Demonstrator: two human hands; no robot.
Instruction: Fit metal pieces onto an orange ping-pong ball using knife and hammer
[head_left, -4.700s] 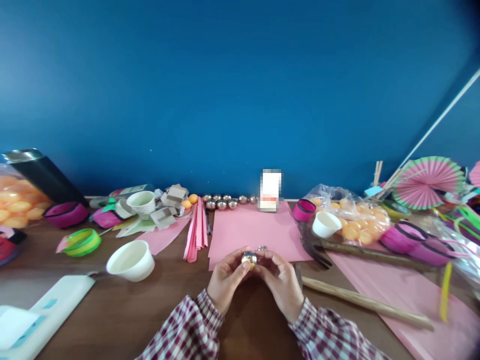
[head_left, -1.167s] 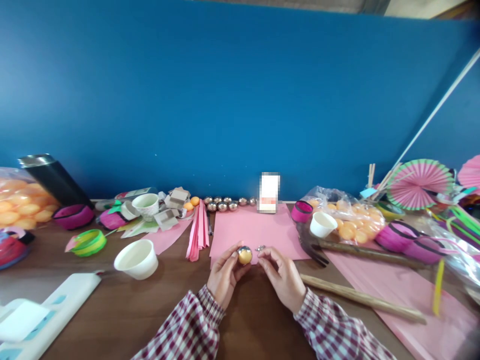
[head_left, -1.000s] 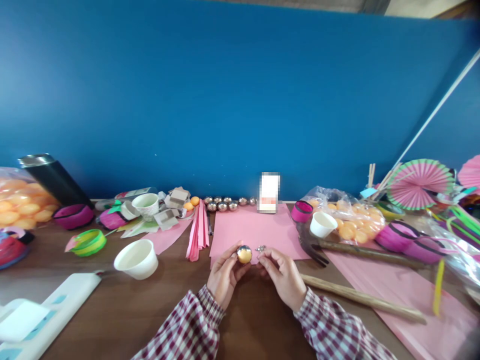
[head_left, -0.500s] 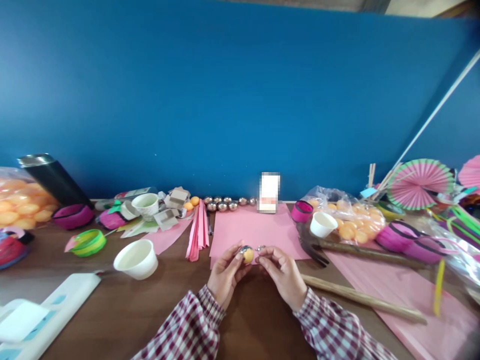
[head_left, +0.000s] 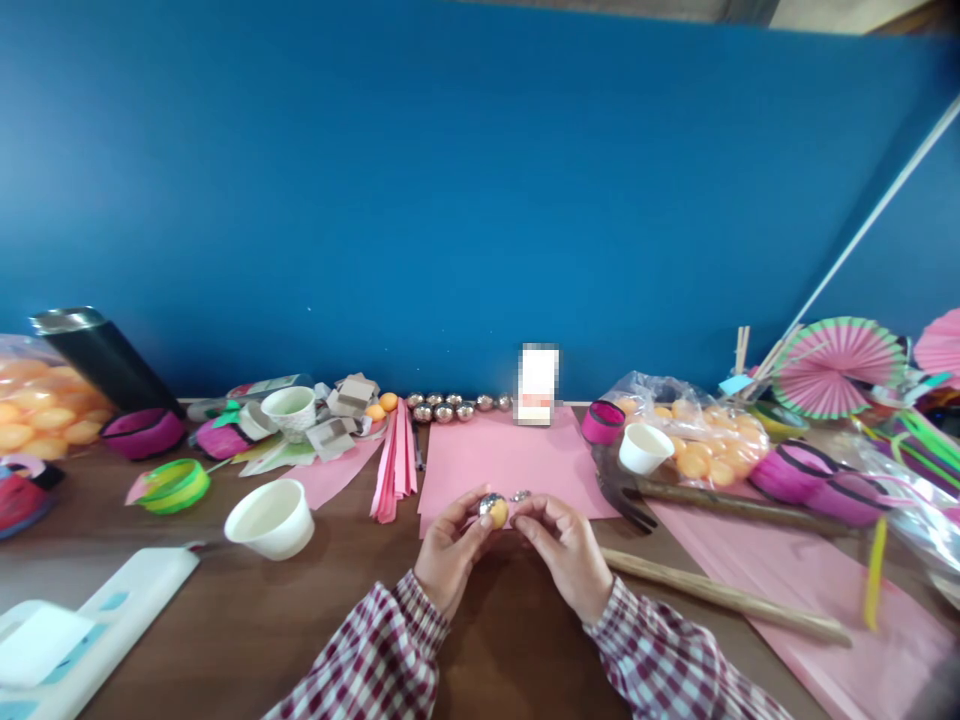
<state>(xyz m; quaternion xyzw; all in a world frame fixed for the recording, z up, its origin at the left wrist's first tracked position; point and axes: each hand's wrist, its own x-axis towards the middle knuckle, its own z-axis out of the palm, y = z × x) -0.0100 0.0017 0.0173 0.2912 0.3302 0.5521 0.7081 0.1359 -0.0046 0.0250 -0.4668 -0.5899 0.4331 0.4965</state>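
Observation:
Between the thumb and fingers of my left hand is a small ball, partly orange and partly covered with shiny silver pieces. My right hand is just to its right, thumb and index finger pinched together, with a small silver piece at the fingertips. Both hands are over the near edge of a pink sheet. Several silver-covered balls stand in rows behind the sheet, against the blue wall.
White cups stand left and right. A hammer and a wooden stick lie on the right. A power strip is at the left, bagged orange balls at the right.
The ball in my left hand has turned slightly, with its silver part more toward the top. My hands have hardly moved.

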